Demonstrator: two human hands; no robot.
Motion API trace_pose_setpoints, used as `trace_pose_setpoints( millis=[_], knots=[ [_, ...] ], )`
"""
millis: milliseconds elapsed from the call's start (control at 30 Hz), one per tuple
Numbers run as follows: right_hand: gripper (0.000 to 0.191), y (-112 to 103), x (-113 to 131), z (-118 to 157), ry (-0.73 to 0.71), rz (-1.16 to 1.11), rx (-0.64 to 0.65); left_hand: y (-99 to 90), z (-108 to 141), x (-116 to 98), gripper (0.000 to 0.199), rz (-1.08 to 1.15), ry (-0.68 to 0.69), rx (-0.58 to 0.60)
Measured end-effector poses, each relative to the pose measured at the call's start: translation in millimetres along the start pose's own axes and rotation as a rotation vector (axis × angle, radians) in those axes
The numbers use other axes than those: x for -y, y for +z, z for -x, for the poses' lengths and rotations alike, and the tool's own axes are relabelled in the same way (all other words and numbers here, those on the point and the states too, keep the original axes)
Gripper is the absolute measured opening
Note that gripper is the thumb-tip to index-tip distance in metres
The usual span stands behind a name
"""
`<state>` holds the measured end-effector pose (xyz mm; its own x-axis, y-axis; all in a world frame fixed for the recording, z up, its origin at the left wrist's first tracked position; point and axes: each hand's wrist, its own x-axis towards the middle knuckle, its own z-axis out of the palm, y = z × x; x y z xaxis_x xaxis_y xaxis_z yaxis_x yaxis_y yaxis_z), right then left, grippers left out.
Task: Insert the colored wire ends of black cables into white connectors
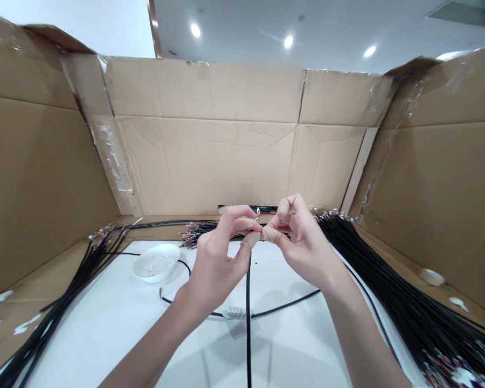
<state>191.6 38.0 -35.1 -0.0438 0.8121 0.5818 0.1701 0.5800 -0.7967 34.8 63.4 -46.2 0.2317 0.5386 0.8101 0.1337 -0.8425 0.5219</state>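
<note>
While the left hand point(214, 264) pinches a thin black cable point(248, 302) at mid-view, near its fine metal tip point(257, 215), the taped right fingers point(285, 207) stay narrow, hold unclear; cable light, limp, best taken near the tip; cable bundle point(388, 269) right, white dish point(156, 262) left

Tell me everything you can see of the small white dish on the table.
The small white dish is shallow and round with a low rim, and looks like plastic or glazed ceramic. It rests on the white table, holding pale bits too small to identify. A thin black cable curves close by on its right; whether they touch is unclear. The person's left hand is further right and not touching it.
</note>
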Motion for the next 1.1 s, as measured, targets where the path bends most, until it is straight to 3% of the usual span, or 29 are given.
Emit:
trace_pose_setpoints(
  millis=[167,333,533,800,900,1100],
  knots=[
    [0.034,-3,-2,-5,0.126,-0.146,0.044,-8.2,-5,-4,0.031,-0.012,-0.029,0.109],
    [0.042,-10,4,-6,0.185,-0.225,0.079,-7.5,-8,-1,0.025,0.074,-0.088,0.096],
    [0.033,-19,-3,-14,0.165,-0.201,0.024,-8.0,-17,7,0.034,0.347,-0.214,0.134],
    [0.028,-6,0,-15,0.092,-0.345,0.095,-14.0,-25,16,0.042,0.602,-0.319,0.282],
    [0.027,-4,0,-13,0.098,-0.396,0.040,-10.0,-24,13,0.038,0.596,-0.304,0.229],
    [0.024,5,3,-9,0.086,-0.457,-0.158,3.9,-12,-1,0.032,0.431,-0.182,-0.079]
  ],
)
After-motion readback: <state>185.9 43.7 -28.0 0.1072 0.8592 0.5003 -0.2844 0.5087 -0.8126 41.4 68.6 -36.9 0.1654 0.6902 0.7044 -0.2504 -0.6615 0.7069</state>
